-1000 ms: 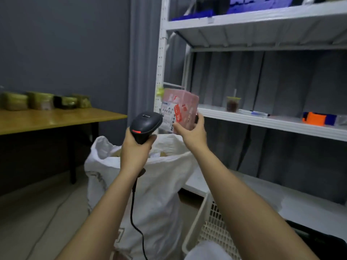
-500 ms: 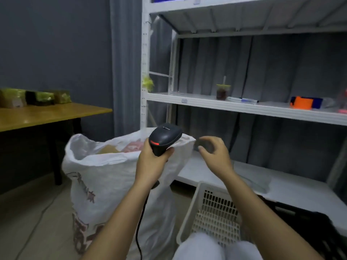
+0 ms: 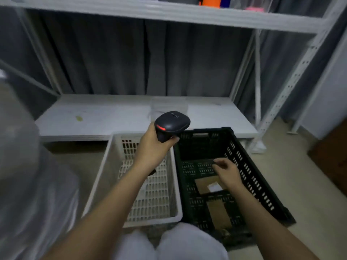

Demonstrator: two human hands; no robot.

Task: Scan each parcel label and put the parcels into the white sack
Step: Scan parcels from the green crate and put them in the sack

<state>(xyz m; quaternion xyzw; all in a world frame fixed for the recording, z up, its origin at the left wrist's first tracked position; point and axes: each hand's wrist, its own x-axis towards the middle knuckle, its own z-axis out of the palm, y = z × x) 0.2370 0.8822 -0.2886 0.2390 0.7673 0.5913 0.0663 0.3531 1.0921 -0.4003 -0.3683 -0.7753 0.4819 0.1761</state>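
Grey curtain (image 3: 150, 59) behind white shelving (image 3: 131, 117)

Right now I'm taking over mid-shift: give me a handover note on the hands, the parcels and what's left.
Left hand grips the scanner, held above the crates.
Right hand holds nothing, reaching down into the black crate.
Two brown parcels lie in that crate, unscanned as far as can be told.
White crate holds no parcels.
White sack stands at far left, blurred.
Left: pick up, scan and sack both parcels.
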